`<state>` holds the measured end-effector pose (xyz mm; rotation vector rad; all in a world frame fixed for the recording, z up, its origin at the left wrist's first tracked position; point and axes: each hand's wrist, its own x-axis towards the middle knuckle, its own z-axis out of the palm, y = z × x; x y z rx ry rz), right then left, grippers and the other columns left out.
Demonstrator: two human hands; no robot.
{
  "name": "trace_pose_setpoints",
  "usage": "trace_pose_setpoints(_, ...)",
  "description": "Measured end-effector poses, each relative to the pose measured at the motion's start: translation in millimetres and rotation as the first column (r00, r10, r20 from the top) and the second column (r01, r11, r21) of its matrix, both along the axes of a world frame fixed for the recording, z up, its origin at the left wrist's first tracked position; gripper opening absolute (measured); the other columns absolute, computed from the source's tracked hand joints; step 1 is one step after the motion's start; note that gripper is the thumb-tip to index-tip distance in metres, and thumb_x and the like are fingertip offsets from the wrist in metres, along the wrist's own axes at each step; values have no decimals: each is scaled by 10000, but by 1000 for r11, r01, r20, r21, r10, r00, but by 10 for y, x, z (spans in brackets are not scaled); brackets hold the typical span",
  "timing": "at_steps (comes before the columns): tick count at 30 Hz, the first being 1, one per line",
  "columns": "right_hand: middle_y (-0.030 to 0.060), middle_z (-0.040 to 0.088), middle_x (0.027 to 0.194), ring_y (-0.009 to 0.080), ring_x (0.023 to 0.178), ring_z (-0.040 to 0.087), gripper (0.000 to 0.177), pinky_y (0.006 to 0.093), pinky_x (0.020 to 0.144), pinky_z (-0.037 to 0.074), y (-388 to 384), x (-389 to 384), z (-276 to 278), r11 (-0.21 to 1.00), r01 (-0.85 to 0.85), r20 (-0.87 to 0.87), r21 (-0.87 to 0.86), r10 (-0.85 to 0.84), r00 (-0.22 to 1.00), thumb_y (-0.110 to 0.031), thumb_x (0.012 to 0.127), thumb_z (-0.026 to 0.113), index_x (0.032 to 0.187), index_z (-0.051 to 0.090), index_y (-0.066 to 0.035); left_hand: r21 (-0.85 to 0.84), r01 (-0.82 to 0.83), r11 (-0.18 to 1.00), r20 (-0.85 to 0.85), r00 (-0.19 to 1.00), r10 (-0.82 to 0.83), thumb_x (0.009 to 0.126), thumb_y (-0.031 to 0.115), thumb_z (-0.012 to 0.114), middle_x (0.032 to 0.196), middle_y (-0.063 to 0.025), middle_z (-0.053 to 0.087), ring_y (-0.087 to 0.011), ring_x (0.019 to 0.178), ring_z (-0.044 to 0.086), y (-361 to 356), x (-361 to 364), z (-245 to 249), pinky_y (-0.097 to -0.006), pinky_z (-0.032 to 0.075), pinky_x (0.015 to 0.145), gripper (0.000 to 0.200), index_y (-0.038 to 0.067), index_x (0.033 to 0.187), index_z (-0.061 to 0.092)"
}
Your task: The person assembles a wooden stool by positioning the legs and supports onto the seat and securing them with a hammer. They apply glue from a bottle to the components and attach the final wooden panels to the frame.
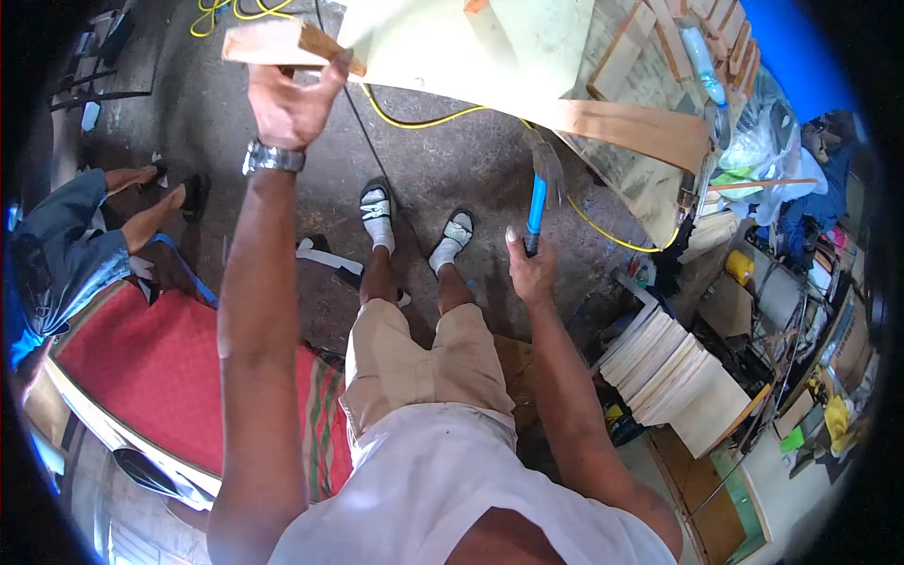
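My left hand point(290, 105) is raised at the upper left, its fingers closed around a pale wooden block point(268, 42). The block overlaps the left edge of a light-coloured board point(433, 56) in this view. Low on its blue handle, a hammer point(537, 205) is gripped by my right hand point(532, 271), head pointing up and away from me. Just beyond the hammer head, a curved wooden piece point(631, 130) lies across the edge of the work surface.
Several wood pieces and a plastic bottle point(702, 61) lie at the upper right, beside plastic bags point(767, 141). Stacked boards point(659, 363) stand to my right. A yellow cord point(603, 234) trails over the floor. At left, a person in shorts point(71, 250) is near a red cloth surface point(155, 363).
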<state>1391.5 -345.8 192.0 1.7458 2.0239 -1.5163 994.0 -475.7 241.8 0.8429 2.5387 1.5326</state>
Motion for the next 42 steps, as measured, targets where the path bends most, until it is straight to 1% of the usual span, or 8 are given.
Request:
trace_pose_setpoints(7, 11, 548, 620, 107, 565, 548, 319, 307, 517, 435, 13, -557, -37, 986, 99, -117, -135, -115, 986, -308, 888, 715, 782, 559, -50, 100, 73, 992, -27, 997, -71, 748, 104, 752, 930, -64, 628, -179, 870, 613, 183, -149, 50, -319, 501, 782, 340, 61, 1028, 563)
trace_pose_setpoints(11, -5, 524, 596, 75, 522, 504, 273, 266, 473, 418, 28, -879, 202, 978, 41, -595, 204, 91, 799, -249, 920, 682, 770, 552, -62, 143, 42, 989, 32, 998, -47, 706, 46, 738, 862, -31, 605, -156, 804, 592, 209, -99, 131, -304, 491, 720, 302, 71, 958, 573)
trace_pose_setpoints(18, 15, 489, 566, 96, 537, 462, 407, 318, 516, 383, 164, -854, -560, 999, 40, -12, -24, -40, 999, -333, 864, 735, 653, 549, -38, 226, -21, 974, 101, 995, -2, 708, 83, 765, 981, -44, 588, -167, 911, 571, 241, -150, 73, -325, 481, 792, 434, 83, 1073, 531)
trace_pose_setpoints(24, -33, 473, 558, 73, 501, 424, 397, 284, 464, 336, 68, -999, 292, 984, 124, -631, 131, -14, 776, -324, 899, 700, 631, 518, -95, 80, -21, 997, -110, 994, 29, 715, 166, 779, 1059, -82, 600, -216, 978, 588, 189, -132, -10, -351, 486, 842, 537, 75, 1170, 507)
trace_pose_setpoints(30, 42, 537, 579, 173, 534, 485, 396, 372, 550, 421, 227, -1081, 98, 919, -326, 149, 221, 298, 943, -350, 887, 673, 710, 565, -13, 1, 3, 1000, -104, 995, -3, 751, 210, 782, 1138, -109, 603, -241, 1046, 590, 126, -239, -45, -369, 482, 922, 624, 75, 1265, 456)
trace_pose_setpoints(38, 11, 544, 579, 92, 530, 525, 218, 286, 507, 417, 117, -1165, 196, 955, 57, -760, 290, 193, 621, -158, 919, 658, 753, 554, -60, 39, 24, 999, -64, 998, -21, 762, 230, 825, 1171, -129, 635, -207, 1092, 617, 159, -184, -159, -348, 520, 907, 637, 11, 1244, 470)
trace_pose_setpoints(40, 68, 551, 581, 165, 514, 530, 293, 338, 507, 413, 134, -1010, -248, 867, -141, -233, 479, 280, 931, -202, 894, 682, 701, 571, -11, 167, 31, 986, -40, 999, -24, 758, 238, 829, 1138, -124, 649, -213, 1063, 632, 138, -177, -274, -350, 527, 892, 658, 19, 1252, 453)
trace_pose_setpoints(42, 82, 561, 580, 186, 504, 533, 316, 352, 522, 424, 234, -1005, -416, 996, -13, 144, -90, 26, 989, -228, 863, 717, 702, 589, 12, 304, 49, 951, -15, 999, -46, 752, 253, 835, 1096, -121, 662, -219, 1023, 650, 168, -201, -341, -352, 537, 870, 685, 26, 1259, 435)
